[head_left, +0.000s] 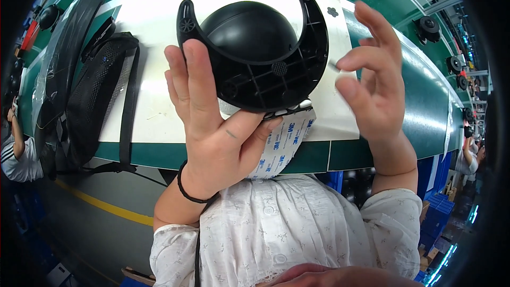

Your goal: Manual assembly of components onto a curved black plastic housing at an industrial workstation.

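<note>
A black crescent-shaped plastic part [255, 82], its ribbed side facing me, stands against a black dome [249, 29]. My left hand [210, 122] is closed, thumb and index pinching a strip of adhesive backing paper [281, 146] with blue print at the crescent's lower edge. Its other fingers stretch up along the crescent's left side. A round textured pad [279, 68] shows on the ribs. To the right, my right hand [374, 74] is raised, apart from the crescent and slightly blurred. A small dark piece [334, 66] shows at its index fingertip, near the thumb; its kind is unclear.
A white sheet [151, 103] covers part of the green table [419, 127]. A small flower-shaped black pad [332, 12] lies at its upper right. Black mesh bags with straps [101, 90] lie at left. Black round parts [429, 27] stand at far right. Other people sit at both sides.
</note>
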Tool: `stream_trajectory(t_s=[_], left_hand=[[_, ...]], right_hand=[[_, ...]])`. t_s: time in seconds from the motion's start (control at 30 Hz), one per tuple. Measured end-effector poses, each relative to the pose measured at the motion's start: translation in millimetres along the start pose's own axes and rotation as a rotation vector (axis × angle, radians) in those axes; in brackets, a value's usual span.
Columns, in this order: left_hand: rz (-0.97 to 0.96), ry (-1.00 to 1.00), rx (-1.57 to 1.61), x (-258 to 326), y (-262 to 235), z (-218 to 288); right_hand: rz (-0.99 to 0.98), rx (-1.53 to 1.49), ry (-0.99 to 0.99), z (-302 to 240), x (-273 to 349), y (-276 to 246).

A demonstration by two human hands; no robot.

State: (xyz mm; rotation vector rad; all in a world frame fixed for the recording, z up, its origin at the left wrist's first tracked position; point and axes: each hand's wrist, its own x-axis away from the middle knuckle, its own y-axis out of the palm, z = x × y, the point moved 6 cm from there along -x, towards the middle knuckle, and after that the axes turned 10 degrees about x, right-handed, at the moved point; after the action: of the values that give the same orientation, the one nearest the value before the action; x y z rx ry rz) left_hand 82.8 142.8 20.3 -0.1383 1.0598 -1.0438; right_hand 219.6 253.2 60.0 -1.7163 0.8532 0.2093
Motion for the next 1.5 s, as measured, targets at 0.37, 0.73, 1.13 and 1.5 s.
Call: stream_trajectory(t_s=[0.37,0.73,1.13,1.5], left_hand=[[0.045,0.016,0.035,4,4,-9],[0.03,0.013,-0.078,0,4,-9],[-0.068,0.062,-0.201,16,-21,21],[-0.027,-0.289,0.418,32,-19,11]], right_hand=[[-0.091,-0.274,0.111,21,-13,22],[0.203,0.465,-0.224,1,5,14],[-0.114,-0.312,-0.352,-42,12,33],[-0.317,-0.539,-0.043,-37,17,49]])
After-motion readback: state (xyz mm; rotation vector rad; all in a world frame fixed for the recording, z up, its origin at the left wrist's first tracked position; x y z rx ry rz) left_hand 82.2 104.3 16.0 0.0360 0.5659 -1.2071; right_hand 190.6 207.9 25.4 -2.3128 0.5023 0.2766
